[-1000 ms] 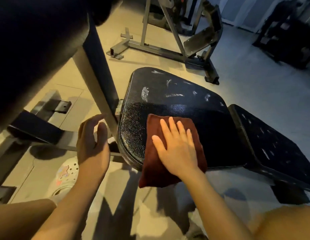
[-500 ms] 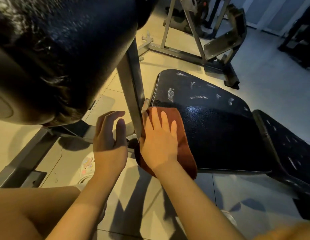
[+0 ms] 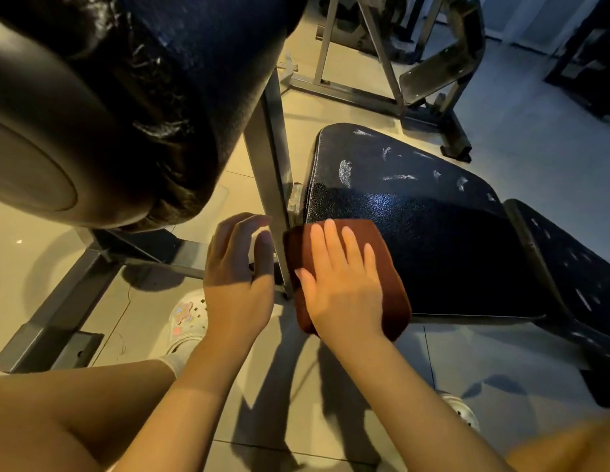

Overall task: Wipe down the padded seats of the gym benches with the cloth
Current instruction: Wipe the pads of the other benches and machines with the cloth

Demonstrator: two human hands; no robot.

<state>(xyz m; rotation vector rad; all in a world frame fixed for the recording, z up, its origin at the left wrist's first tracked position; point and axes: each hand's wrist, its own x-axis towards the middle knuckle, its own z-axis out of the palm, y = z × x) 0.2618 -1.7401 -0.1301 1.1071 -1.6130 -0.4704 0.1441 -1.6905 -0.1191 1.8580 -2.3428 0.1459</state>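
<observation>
Right hand point(image 3: 344, 287): we press flat fingers on the folded rust-brown cloth point(image 3: 385, 267), now further right on the black padded seat point(image 3: 433, 233).
Left hand point(image 3: 239, 267): loosely curled, grasping nothing, unchanged.

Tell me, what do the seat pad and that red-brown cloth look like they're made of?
The seat pad looks like black vinyl or faux leather: pebbled grain, glossy sheen, whitish scuffs near its far edge. The cloth under the right hand looks like soft, matte terry or microfibre, folded thick.

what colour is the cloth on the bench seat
Reddish brown; the cloth shows best in the head view.
</observation>
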